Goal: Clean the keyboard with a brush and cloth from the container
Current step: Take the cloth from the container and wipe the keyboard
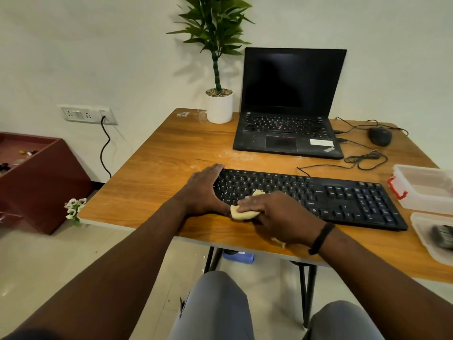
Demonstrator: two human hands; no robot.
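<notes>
I am seeing the left hand (204,190) resting flat, fingers straight, on the keyboard (318,195) lying along the table's (171,148) front edge; the right hand (274,213) is pressing a cloth (241,213) onto its near keys, perhaps gripping it.

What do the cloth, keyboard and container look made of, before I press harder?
The cloth looks like soft cream fabric: it bunches under the right hand. The keyboard looks like matte black hard plastic with printed legends. The container seems translucent plastic, its walls see-through, with a red clip.
</notes>
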